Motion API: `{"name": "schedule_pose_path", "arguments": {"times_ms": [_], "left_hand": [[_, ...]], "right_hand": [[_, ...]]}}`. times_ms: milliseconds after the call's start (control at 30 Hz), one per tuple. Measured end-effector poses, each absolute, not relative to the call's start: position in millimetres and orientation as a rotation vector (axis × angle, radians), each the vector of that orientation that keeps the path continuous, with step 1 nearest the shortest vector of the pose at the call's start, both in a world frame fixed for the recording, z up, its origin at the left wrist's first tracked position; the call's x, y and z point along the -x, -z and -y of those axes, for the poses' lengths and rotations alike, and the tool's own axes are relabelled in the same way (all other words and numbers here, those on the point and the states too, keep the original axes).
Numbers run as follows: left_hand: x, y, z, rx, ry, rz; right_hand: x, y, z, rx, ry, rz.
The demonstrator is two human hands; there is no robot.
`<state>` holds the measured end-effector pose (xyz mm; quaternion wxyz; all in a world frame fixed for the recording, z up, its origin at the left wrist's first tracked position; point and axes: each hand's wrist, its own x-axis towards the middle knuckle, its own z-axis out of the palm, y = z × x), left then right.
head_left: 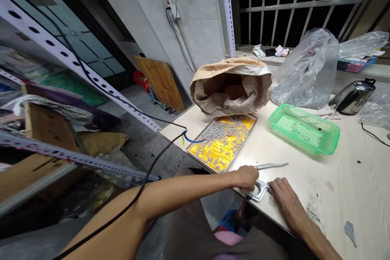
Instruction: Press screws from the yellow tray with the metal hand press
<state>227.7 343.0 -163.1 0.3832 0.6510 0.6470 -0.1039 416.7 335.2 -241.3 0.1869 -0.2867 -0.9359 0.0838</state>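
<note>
On the white table's near edge, a flat silver metal piece (261, 191) with a round opening lies between my two hands. My left hand (248, 178) is closed at its left side; what its fingers hold is hidden. A thin pointed grey blade-like strip (274, 165) extends to the right from beside that hand. My right hand (283, 195) rests on the table, its fingertips at the right end of the metal piece. Just beyond my left hand is a yellow-bottomed tray (217, 152) with many small metal parts scattered in it.
A green plastic basket (304, 130) holds a few small parts. Behind the tray sits an open brown paper sack (231, 87). Farther right are a clear plastic bag (310, 69) and a metal kettle (353, 96). A black cable (143, 183) crosses near my left arm.
</note>
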Motion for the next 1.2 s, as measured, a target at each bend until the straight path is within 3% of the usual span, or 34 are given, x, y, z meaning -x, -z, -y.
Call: {"name": "schedule_pose_path", "arguments": {"times_ms": [133,333,533,833,1200], "left_hand": [[-208,168,-340,-1.540,0.352,-1.679],[-189,192,-319,-1.585,-0.033,-1.886],[-201,201,-316,-1.756,-0.205,-1.833],[-240,208,-322,-2.016,0.097,-1.717],[-247,99,-440,-2.068,-0.900,-1.738]], "right_hand": [[-422,249,-336,0.863,-0.212,2.557],[-423,246,-339,0.927,-0.307,2.517],[-435,221,-348,0.994,-0.430,2.391],[-481,231,-355,1.077,-0.352,2.304],[-467,239,-351,1.033,-0.375,2.347]]}}
